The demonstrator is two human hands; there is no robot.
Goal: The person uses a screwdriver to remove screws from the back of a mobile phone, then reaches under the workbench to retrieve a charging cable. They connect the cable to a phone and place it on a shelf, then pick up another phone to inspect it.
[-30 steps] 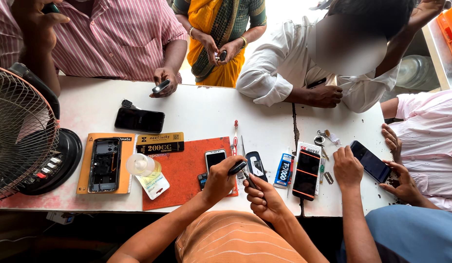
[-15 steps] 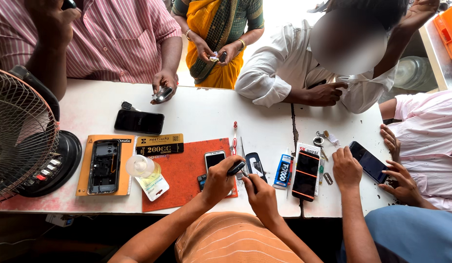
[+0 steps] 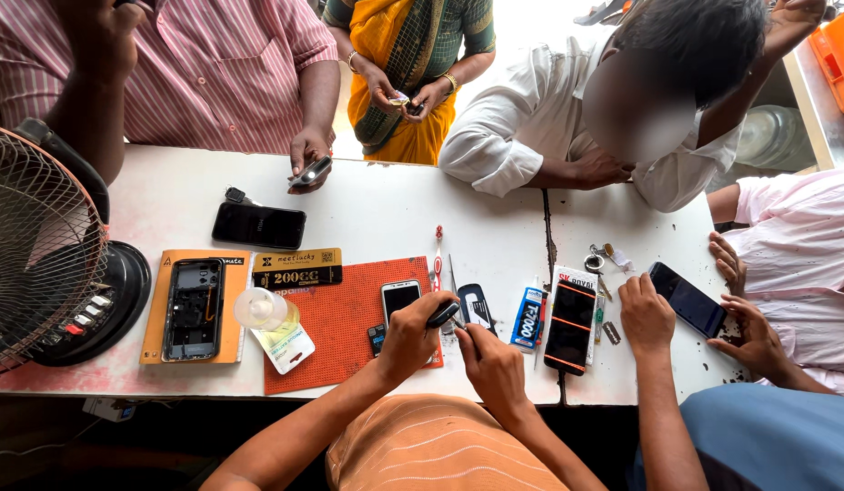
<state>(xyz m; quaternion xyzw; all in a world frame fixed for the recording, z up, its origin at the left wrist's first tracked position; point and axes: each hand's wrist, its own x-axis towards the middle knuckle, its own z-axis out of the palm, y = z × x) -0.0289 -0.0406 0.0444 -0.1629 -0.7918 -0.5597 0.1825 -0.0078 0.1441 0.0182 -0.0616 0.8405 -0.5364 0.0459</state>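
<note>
Gripping a dark tool (image 3: 442,315) in clenched fingers, the left hand (image 3: 408,341) works at the near edge of a white desk (image 3: 376,205), while the right hand (image 3: 495,365) curls in beside the tool's tip; whether its fingers pinch anything cannot be told. The tool sits just over a small dark part (image 3: 477,305), between a small phone (image 3: 400,295) on a red mat (image 3: 336,323) and a blue tube (image 3: 528,318). The step in hand looks like close work at that part, and any further move there would call for a steady grip and a clear sightline. A neighbour's hand (image 3: 647,314) rests beside an opened handset (image 3: 572,325). Farther off lie a black phone (image 3: 258,225) and a fan (image 3: 35,245), cut off at the left. The tool's tip is hidden by the knuckles.
</note>
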